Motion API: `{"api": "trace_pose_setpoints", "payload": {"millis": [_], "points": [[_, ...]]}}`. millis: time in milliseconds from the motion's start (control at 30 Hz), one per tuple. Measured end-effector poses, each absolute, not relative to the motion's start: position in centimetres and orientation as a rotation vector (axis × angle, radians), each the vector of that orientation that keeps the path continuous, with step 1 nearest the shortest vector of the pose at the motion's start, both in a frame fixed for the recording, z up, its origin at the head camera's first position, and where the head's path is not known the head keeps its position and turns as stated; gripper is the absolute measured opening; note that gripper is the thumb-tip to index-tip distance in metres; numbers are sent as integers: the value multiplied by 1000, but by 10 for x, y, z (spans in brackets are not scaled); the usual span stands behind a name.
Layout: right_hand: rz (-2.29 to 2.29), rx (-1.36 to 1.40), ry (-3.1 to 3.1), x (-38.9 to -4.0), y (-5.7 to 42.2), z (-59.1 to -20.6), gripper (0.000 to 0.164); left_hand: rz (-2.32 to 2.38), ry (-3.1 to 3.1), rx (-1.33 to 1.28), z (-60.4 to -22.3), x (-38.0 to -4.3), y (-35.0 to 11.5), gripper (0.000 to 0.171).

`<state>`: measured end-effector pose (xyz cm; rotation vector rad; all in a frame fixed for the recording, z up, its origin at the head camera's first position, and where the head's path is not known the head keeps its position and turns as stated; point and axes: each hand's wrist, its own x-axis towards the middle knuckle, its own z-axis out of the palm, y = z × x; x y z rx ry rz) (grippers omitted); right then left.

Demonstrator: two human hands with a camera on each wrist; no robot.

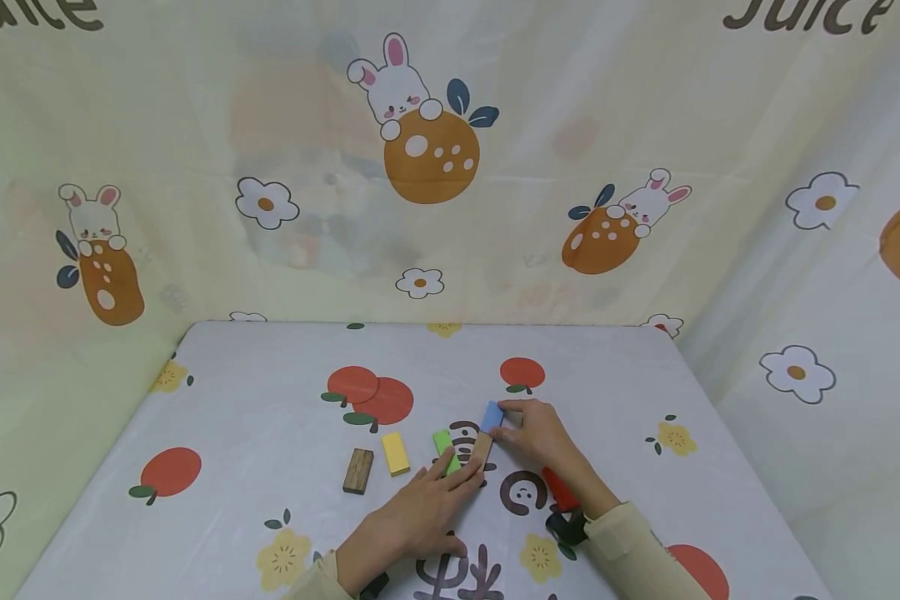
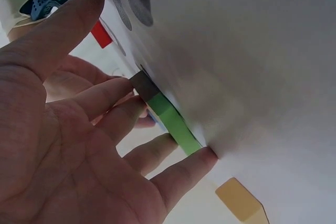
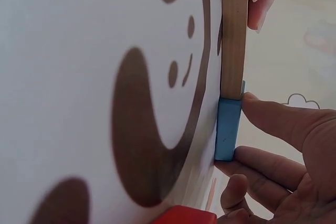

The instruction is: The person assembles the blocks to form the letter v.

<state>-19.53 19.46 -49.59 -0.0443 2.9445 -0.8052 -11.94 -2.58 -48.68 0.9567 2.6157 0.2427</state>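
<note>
At the middle of the table, a blue block [image 1: 491, 417] stands end to end with a light wooden block [image 1: 482, 447], touching it in the right wrist view. My right hand [image 1: 532, 433] pinches the blue block between thumb and fingers. Stretched out, the fingers of my left hand [image 1: 427, 508] rest against the near part of the light wooden block and a green block [image 2: 178, 129]. Just left of the light wooden block, the green block [image 1: 441, 440] lies at a slant, partly covered by the left fingers.
Left of the green block lie a yellow block [image 1: 395, 453] and a dark brown wooden block [image 1: 357, 471]. A red block [image 1: 560, 490] lies beside the right wrist, partly hidden by it. The white printed tablecloth [image 1: 255, 417] meets a printed curtain [image 1: 315, 267] at the back.
</note>
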Motion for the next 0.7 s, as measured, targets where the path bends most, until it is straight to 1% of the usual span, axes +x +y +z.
{"api": "trace_pose_setpoints", "payload": {"millis": [700], "points": [[-826,-55,2955,-197,198,-495,53,259,2620,1005,-484,-118,-29,98]]}}
